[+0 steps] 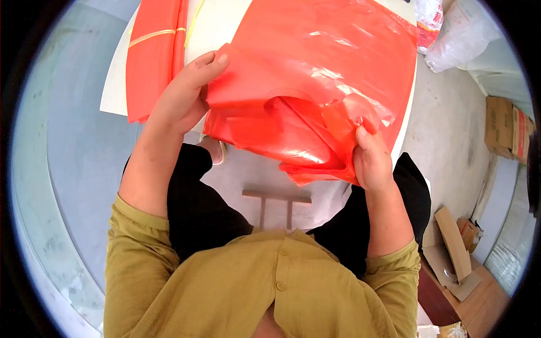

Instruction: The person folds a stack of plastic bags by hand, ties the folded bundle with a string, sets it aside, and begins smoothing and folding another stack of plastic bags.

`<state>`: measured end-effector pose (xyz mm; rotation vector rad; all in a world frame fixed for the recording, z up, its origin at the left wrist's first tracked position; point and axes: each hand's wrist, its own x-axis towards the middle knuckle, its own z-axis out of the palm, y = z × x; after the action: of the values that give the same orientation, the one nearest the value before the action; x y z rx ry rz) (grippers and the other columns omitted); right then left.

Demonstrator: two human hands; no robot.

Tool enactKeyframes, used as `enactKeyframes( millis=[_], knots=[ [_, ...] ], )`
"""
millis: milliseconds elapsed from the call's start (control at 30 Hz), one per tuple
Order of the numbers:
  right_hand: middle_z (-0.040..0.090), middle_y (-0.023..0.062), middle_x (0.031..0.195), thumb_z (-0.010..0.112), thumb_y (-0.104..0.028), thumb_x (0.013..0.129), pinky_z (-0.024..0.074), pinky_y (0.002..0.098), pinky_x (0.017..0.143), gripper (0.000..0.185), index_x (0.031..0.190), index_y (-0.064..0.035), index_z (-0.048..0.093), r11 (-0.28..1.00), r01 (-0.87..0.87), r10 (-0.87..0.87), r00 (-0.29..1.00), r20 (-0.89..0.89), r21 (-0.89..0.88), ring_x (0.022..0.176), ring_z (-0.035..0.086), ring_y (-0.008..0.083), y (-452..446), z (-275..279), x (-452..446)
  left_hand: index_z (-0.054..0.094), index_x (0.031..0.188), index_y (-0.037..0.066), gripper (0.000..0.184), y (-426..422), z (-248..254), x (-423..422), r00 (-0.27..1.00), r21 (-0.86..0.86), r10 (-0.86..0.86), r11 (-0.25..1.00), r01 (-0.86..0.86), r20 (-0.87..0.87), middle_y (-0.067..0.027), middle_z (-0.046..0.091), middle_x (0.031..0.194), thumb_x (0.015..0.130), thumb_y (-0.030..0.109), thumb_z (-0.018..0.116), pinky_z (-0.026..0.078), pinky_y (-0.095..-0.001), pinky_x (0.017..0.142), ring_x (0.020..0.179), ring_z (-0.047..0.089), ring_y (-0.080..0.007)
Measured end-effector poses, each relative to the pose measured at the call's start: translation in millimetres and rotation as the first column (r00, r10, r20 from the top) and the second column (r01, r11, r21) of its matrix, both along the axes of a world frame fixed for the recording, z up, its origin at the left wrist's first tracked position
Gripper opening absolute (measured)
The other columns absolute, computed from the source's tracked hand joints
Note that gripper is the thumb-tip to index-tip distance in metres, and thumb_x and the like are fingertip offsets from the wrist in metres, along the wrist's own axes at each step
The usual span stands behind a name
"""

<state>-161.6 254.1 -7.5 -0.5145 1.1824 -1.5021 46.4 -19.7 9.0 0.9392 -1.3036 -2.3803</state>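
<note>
A large red plastic bag [338, 62] lies over the white tabletop, its near end lifted and hanging past the front edge. The bag's near part is creased and puckered, with a curved cut-out showing in the middle. At its left edge, my left hand [191, 93] has the thumb on top and the other fingers mostly hidden behind the plastic. My right hand [372, 155] pinches a bunched part of the bag at the near right, thumb upward. Left of the bag lies a folded stack of red plastic bags [152, 67] with a yellow band around it.
The white tabletop [115, 93] shows at the left. Clear plastic sacks [462, 34] stand at the far right. Cardboard boxes [499, 127] and an opened carton [451, 253] are on the right side. Below the table is a stool or frame bar [276, 196].
</note>
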Motion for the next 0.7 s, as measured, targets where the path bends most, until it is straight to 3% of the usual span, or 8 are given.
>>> enactKeyframes(
  millis=[167, 267, 333, 400, 433, 467, 567, 700],
  knots=[
    [0.065, 0.0140, 0.134, 0.054, -0.025, 0.108, 0.0493, 0.0394, 0.104, 0.049, 0.146, 0.0065, 0.052, 0.992, -0.110, 0.114, 0.991, -0.066, 0.059, 0.120, 0.063, 0.0242, 2.9, 8.4, 11.3, 0.047, 0.151, -0.006, 0.071, 7.4, 2.5, 28.7, 0.987, -0.138, -0.139, 0.979, 0.149, 0.084, -0.0133, 0.062, 0.145, 0.097, 0.029, 0.077, 0.047, -0.0358, 0.113, 0.133, 0.060, -0.0206],
    [0.071, 0.0109, 0.120, 0.055, -0.022, 0.109, 0.0563, 0.0368, 0.091, 0.043, 0.142, 0.0060, 0.057, 0.955, -0.226, 0.276, 0.912, -0.303, 0.191, 0.101, 0.069, 0.0199, 7.9, -3.9, 10.7, 0.039, 0.157, -0.009, 0.082, 12.3, 9.2, 47.5, 0.976, -0.176, -0.136, 0.970, 0.166, 0.171, -0.0152, 0.060, 0.147, 0.093, 0.023, 0.080, 0.045, -0.0359, 0.116, 0.135, 0.059, -0.0211],
    [0.071, 0.0146, 0.124, 0.059, -0.020, 0.105, 0.0551, 0.0401, 0.095, 0.043, 0.141, 0.0042, 0.058, 0.940, -0.256, 0.289, 0.949, -0.127, 0.224, 0.104, 0.070, 0.0260, 6.8, -5.1, 21.8, 0.031, 0.162, -0.007, 0.090, 6.5, 0.1, 62.2, 0.975, -0.160, -0.154, 0.971, 0.180, 0.161, -0.0160, 0.057, 0.150, 0.091, 0.018, 0.080, 0.042, -0.0367, 0.118, 0.138, 0.056, -0.0216],
    [0.065, 0.0168, 0.138, 0.060, -0.014, 0.099, 0.0510, 0.0438, 0.104, 0.044, 0.141, 0.0002, 0.060, 0.924, -0.360, 0.371, 0.757, -0.538, 0.131, 0.121, 0.063, 0.0310, -5.9, -1.1, 24.2, 0.024, 0.166, -0.004, 0.096, 4.9, -3.3, 71.4, 0.964, -0.214, -0.175, 0.952, 0.217, 0.201, -0.0168, 0.053, 0.155, 0.090, 0.014, 0.080, 0.039, -0.0371, 0.121, 0.142, 0.053, -0.0222],
    [0.062, 0.0179, 0.145, 0.060, -0.010, 0.096, 0.0489, 0.0456, 0.108, 0.046, 0.141, -0.0018, 0.060, 0.902, -0.419, 0.361, 0.603, -0.711, 0.102, 0.130, 0.060, 0.0335, -12.3, 0.0, 23.8, 0.021, 0.168, -0.002, 0.099, 5.2, -3.0, 74.2, 0.951, -0.269, -0.187, 0.929, 0.253, 0.245, -0.0173, 0.050, 0.157, 0.089, 0.012, 0.080, 0.038, -0.0371, 0.122, 0.143, 0.051, -0.0226],
    [0.057, 0.0176, 0.152, 0.074, -0.017, 0.087, 0.0458, 0.0517, 0.111, 0.052, 0.138, -0.0079, 0.065, 0.860, -0.500, 0.307, 0.345, -0.887, 0.103, 0.134, 0.055, 0.0405, -14.1, -9.3, 24.8, 0.019, 0.169, 0.000, 0.102, 5.9, -3.2, 76.2, 0.936, -0.321, -0.199, 0.901, 0.291, 0.290, -0.0177, 0.047, 0.160, 0.088, 0.011, 0.079, 0.036, -0.0371, 0.122, 0.145, 0.049, -0.0230],
    [0.052, 0.0163, 0.158, 0.082, -0.028, 0.082, 0.0423, 0.0549, 0.114, 0.057, 0.133, -0.0079, 0.068, 0.796, -0.548, 0.286, -0.032, -0.958, 0.256, 0.139, 0.049, 0.0424, -11.0, -6.6, 36.9, 0.018, 0.171, 0.005, 0.101, 8.0, -4.9, 82.3, 0.882, -0.308, -0.263, 0.865, 0.395, 0.391, -0.0174, 0.049, 0.158, 0.087, 0.005, 0.075, 0.034, -0.0362, 0.123, 0.140, 0.051, -0.0219],
    [0.049, 0.0165, 0.159, 0.084, -0.037, 0.080, 0.0422, 0.0539, 0.115, 0.058, 0.128, -0.0076, 0.071, 0.801, -0.544, 0.219, -0.124, -0.968, 0.250, 0.141, 0.047, 0.0405, -5.6, -5.1, 45.9, 0.016, 0.172, 0.007, 0.102, 12.1, -12.7, 90.6, 0.877, -0.382, -0.295, 0.813, 0.439, 0.380, -0.0165, 0.061, 0.143, 0.086, 0.001, 0.071, 0.038, -0.0344, 0.119, 0.124, 0.060, -0.0200]
  ],
)
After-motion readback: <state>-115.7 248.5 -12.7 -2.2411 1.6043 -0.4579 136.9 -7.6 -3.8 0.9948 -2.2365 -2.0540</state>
